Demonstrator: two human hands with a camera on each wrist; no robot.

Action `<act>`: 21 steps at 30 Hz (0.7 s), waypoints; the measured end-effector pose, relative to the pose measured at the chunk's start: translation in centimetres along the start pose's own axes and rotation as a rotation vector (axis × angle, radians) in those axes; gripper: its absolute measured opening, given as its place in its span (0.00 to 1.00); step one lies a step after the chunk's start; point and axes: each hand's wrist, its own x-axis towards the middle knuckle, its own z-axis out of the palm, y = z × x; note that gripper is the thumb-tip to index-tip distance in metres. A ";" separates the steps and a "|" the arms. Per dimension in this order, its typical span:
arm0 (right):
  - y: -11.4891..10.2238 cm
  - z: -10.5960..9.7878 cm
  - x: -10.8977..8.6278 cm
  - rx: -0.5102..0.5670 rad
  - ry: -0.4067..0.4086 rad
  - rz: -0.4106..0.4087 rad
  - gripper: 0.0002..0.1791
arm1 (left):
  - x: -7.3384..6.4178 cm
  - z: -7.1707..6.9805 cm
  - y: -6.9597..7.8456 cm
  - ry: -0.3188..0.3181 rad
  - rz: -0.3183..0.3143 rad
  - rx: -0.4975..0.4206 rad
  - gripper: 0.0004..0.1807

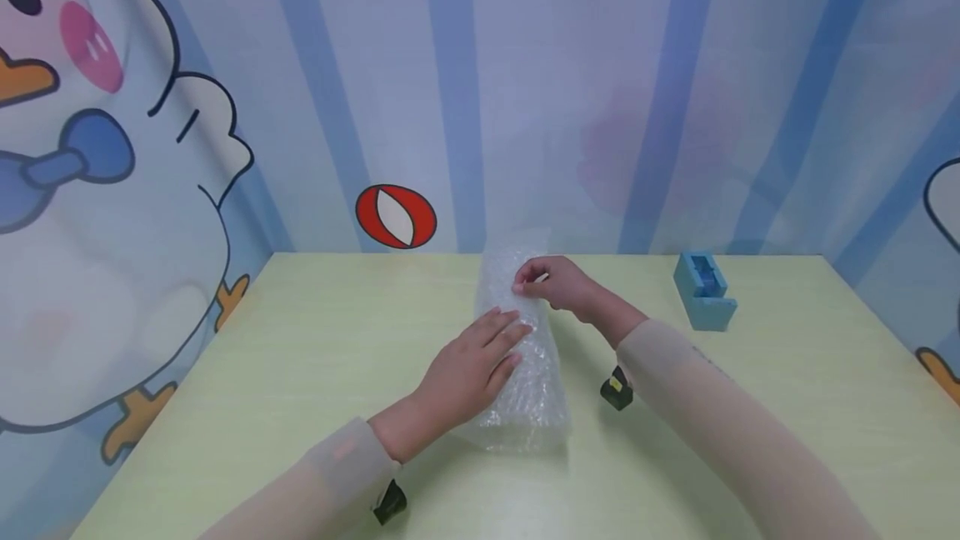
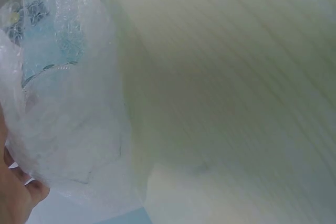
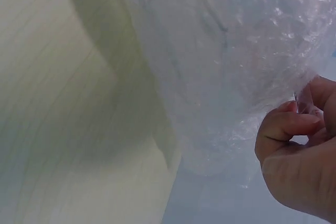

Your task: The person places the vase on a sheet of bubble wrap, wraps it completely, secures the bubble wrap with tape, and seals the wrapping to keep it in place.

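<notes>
A clear bubble wrap sheet point(image 1: 528, 382) lies lengthwise down the middle of the table, folded into a long pouch. My left hand point(image 1: 468, 365) presses on its left side with fingers extended across the bubbles. In the left wrist view the fingers point(image 2: 34, 192) touch the edge of the wrap point(image 2: 68, 124). Toward the far end, my right hand point(image 1: 562, 286) pinches a bit of the film between thumb and curled fingers. The right wrist view has that hand point(image 3: 299, 156) holding a gathered fold of the wrap point(image 3: 210, 77). Whatever the wrap may enclose is hidden.
A light blue tape dispenser point(image 1: 705, 294) stands at the back right of the pale yellow-green table point(image 1: 337, 340). Behind the table's far edge rises a blue striped backdrop point(image 1: 525, 90) printed with a cartoon bird and a red ball. Small black cameras point(image 1: 617, 390) hang under both wrists.
</notes>
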 end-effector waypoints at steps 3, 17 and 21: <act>0.0 0.1 0.1 -0.008 -0.003 0.008 0.07 | 0.0 0.1 0.0 -0.006 -0.004 -0.001 0.25; 1.8 -2.3 -0.9 -0.098 -0.184 0.122 0.22 | 0.0 0.2 0.1 -0.006 -0.011 0.005 0.24; 3.0 -4.1 -1.5 -0.005 -0.264 0.102 0.17 | 0.0 0.1 0.0 -0.021 -0.034 -0.008 0.24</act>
